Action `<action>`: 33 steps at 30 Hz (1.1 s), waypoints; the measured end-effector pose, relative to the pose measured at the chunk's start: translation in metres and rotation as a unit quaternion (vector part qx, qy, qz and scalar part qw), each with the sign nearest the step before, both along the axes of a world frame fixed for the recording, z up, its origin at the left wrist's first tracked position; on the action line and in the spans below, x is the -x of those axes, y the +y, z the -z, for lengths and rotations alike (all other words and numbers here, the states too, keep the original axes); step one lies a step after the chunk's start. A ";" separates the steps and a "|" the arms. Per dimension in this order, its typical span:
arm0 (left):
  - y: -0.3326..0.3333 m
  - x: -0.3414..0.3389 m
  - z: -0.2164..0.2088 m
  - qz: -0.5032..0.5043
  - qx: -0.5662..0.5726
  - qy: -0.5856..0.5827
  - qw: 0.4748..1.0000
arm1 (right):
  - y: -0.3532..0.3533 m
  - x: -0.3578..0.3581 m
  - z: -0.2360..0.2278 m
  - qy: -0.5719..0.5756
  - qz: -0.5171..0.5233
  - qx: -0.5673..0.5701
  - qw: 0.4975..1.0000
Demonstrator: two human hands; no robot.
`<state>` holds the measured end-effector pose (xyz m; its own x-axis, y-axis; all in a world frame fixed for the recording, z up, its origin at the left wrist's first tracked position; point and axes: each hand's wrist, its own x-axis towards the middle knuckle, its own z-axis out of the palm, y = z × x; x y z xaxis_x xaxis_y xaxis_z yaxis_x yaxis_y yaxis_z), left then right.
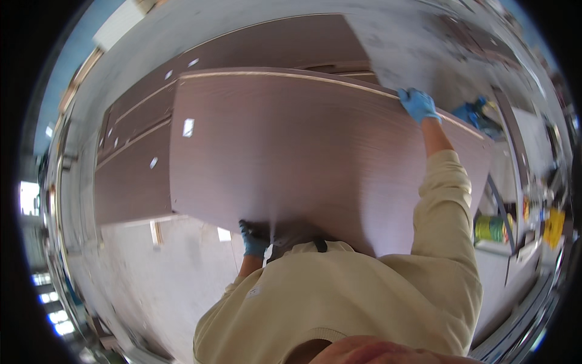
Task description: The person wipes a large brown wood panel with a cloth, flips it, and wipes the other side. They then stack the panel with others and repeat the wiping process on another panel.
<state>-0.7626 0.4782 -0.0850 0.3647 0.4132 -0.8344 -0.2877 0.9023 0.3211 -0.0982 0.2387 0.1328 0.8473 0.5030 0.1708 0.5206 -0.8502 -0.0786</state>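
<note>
item: large brown panel [273,133], flat, pale strip along the far edge; located in front of the person, spanning the middle of the view, its left end overlapping other brown boards [136,188].

right hand [418,105]: blue glove; fingers bent over the panel's far edge toward its right end, closed on it.

left hand [254,244]: blue glove; at the panel's near edge, left of the person's waist; fingers partly spread, dark at the tips; how firmly they grip cannot be told.

containers, all right of the panel: one green-and-yellow can [490,229], cylindrical, contents not visible; clear bottle-like items [536,193], blurred, filling unclear; one blue bundle [476,115] near the panel's far right corner, bag or bin indistinguishable; one yellow object [553,226], kind unclear, beside the bottle-like items.

labels: one white rectangular label [188,127] near the panel's left end, print too small to read; similar white stickers [154,162] on the boards behind; one pale patch [253,292] on the cream sweatshirt [339,297], marks illegible.
</note>
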 end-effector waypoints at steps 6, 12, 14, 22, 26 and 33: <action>-0.054 -0.042 0.016 0.041 0.056 0.004 0.998 | -0.107 -0.016 -0.041 -0.037 0.000 -0.071 0.997; -0.191 -0.125 0.020 0.017 0.063 0.060 0.996 | -0.250 -0.082 -0.087 -0.079 0.006 -0.146 0.986; -0.232 -0.148 0.016 0.016 0.065 0.077 0.995 | -0.280 -0.103 -0.111 -0.088 0.011 -0.169 0.982; -0.318 -0.247 0.005 0.057 0.072 0.090 0.992 | -0.282 -0.138 -0.181 -0.101 -0.063 -0.281 0.952; -0.325 -0.299 0.009 0.086 0.068 0.098 0.989 | -0.243 -0.135 -0.201 -0.101 -0.162 -0.323 0.927; -0.330 -0.421 0.014 0.137 0.053 0.108 0.983 | -0.202 -0.159 -0.232 -0.089 -0.303 -0.343 0.885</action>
